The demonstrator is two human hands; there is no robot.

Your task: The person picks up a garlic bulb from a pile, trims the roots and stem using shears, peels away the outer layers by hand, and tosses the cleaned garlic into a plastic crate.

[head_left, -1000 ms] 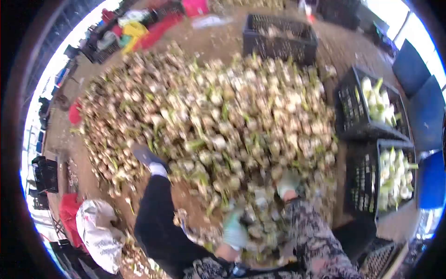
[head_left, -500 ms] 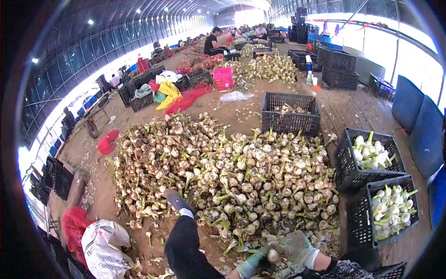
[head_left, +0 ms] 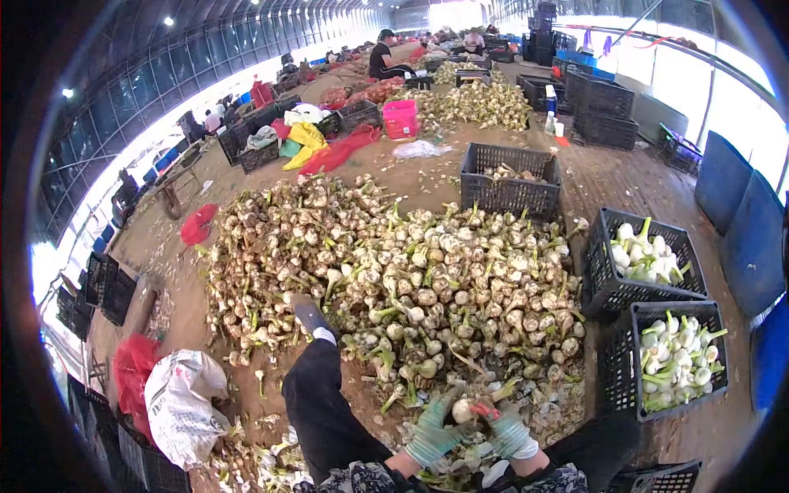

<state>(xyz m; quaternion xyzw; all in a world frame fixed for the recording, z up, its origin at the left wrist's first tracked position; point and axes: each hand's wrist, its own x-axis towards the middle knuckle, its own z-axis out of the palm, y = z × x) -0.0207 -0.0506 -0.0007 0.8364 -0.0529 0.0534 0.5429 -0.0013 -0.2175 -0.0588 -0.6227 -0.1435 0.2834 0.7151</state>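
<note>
My left hand (head_left: 434,433), in a green-and-white striped glove, is closed around a garlic bulb (head_left: 463,410) low in the head view. My right hand (head_left: 509,433), gloved the same way, is closed close beside the bulb, with something red (head_left: 486,410) at its fingers; I cannot tell what that red piece is. Just beyond my fingers lies a green garlic stem (head_left: 504,389). Papery skins (head_left: 472,456) litter the ground beneath both hands. A large heap of untrimmed garlic (head_left: 394,279) spreads out in front of me.
Two black crates of cleaned garlic stand at right, a nearer one (head_left: 638,361) and a farther one (head_left: 602,283). Behind the heap sits another crate (head_left: 511,191). My outstretched leg (head_left: 320,386) borders the heap. A white sack (head_left: 185,403) lies at left. A person (head_left: 382,59) sits farther back.
Both hands have shifted left and up in the view, with the garlic bulb now between them. Red shows at my right fingers. The camera view has tilted slightly.
</note>
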